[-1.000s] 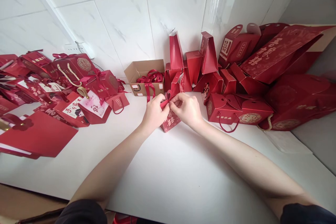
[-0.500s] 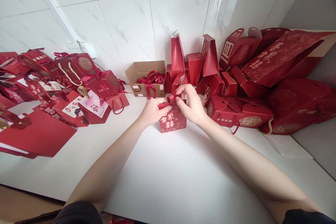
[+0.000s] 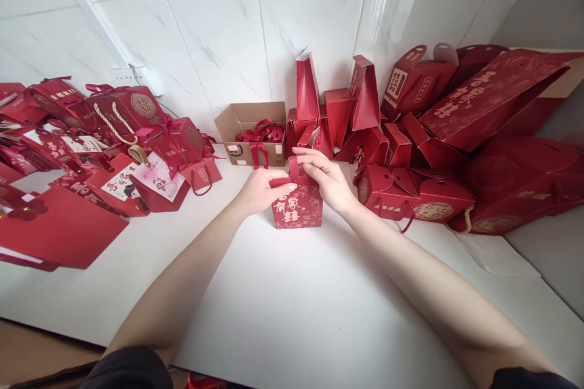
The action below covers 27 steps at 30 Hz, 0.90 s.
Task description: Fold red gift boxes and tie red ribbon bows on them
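Note:
A small red gift box (image 3: pixel 305 209) with pale printed characters stands upright on the white table. My left hand (image 3: pixel 264 190) pinches the top left edge of the box, thumb in front. At the top right, my right hand (image 3: pixel 326 179) has its fingers stretched leftward over the top, touching a dark red ribbon (image 3: pixel 294 168) that rises above the box in a narrow loop. The tips of the right fingers lie beside and behind the ribbon.
An open cardboard box (image 3: pixel 274 155) of red ribbons sits behind my left hand. Red boxes and bags crowd the left side, among them a large red bag (image 3: pixel 86 231). More stand at the right, including a handled box (image 3: pixel 392 194).
My right fingers have gone from a curled pinch at the ribbon to stretched out over the box top. The ribbon now stands up straighter. The view has shifted slightly.

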### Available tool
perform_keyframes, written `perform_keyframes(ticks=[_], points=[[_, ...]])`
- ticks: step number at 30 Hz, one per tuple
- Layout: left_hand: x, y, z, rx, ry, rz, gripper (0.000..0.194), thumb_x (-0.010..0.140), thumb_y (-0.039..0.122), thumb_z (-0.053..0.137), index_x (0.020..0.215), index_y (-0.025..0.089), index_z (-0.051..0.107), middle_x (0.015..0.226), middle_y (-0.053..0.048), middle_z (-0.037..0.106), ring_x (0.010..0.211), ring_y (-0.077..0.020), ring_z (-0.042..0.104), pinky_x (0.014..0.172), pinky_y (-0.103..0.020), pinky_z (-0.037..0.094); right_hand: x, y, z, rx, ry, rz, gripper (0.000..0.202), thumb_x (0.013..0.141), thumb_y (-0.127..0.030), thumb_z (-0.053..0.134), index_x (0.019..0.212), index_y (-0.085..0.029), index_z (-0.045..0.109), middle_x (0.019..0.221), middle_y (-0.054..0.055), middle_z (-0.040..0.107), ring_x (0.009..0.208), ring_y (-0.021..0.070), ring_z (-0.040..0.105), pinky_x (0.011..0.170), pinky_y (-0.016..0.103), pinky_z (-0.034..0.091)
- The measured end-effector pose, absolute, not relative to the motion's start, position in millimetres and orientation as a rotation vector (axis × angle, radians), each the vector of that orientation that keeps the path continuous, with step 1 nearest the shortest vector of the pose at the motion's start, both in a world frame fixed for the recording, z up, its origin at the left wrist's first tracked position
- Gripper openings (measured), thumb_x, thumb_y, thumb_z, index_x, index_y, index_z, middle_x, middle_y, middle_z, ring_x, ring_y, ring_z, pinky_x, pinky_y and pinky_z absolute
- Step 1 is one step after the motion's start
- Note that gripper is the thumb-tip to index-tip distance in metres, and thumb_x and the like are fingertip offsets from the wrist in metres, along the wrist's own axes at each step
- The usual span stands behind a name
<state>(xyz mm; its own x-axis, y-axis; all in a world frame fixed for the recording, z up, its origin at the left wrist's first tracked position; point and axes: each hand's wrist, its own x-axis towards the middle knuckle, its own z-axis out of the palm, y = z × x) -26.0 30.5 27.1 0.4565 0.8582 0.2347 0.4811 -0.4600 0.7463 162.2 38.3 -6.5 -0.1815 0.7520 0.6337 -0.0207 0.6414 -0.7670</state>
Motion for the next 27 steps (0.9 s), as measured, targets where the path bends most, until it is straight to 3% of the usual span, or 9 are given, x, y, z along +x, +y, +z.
perform_keyframes(ticks=[4,7,14,18,27], points=[[-31,32,31,2.117,1.120,0.801,0.022,0.083,0.033,0.064,0.072,0.014,0.066,0.068,0.001,0.060,0.066,-0.0140,0.054,0.061,-0.025,0.040,157,36,-12,-0.633,-1.611,0.849,0.020,0.092,-0.034,0.058,0.110,-0.025,0.059,0.119,0.006,0.063,0.108,0.0197,0.061,0.098,0.039,0.048],[-32,33,32,2.073,1.103,0.778,0.017,0.083,0.030,0.064,0.081,0.015,0.070,0.077,0.000,0.066,0.071,-0.0147,0.058,0.064,-0.024,0.043,157,35,-12,-0.598,-1.648,0.894,0.021,0.087,-0.029,0.065,0.103,-0.022,0.054,0.101,0.004,0.065,0.093,0.0167,0.063,0.088,0.034,0.051],[-31,30,36,2.141,1.134,0.766,0.018,0.083,0.029,0.062,0.073,0.015,0.067,0.068,0.002,0.061,0.066,-0.0125,0.055,0.059,-0.022,0.041,158,33,-10,-0.687,-1.683,0.696,0.018,0.084,-0.019,0.063,0.101,-0.020,0.058,0.094,0.003,0.066,0.090,0.0163,0.063,0.086,0.033,0.050],[-30,28,38,2.157,1.180,0.824,0.018,0.086,0.029,0.058,0.077,0.016,0.068,0.074,0.001,0.064,0.070,-0.0129,0.056,0.063,-0.023,0.042,157,32,-10,-0.710,-1.660,0.724,0.016,0.084,-0.020,0.063,0.100,-0.020,0.059,0.091,0.002,0.068,0.087,0.0166,0.065,0.083,0.032,0.051],[-23,25,33,2.256,1.295,0.931,0.025,0.086,0.030,0.056,0.066,0.016,0.063,0.059,0.003,0.054,0.056,-0.0101,0.044,0.055,-0.025,0.034,157,35,-11,-0.713,-1.585,0.953,0.027,0.086,-0.032,0.064,0.111,-0.022,0.059,0.089,0.001,0.065,0.083,0.0158,0.062,0.080,0.030,0.050]])
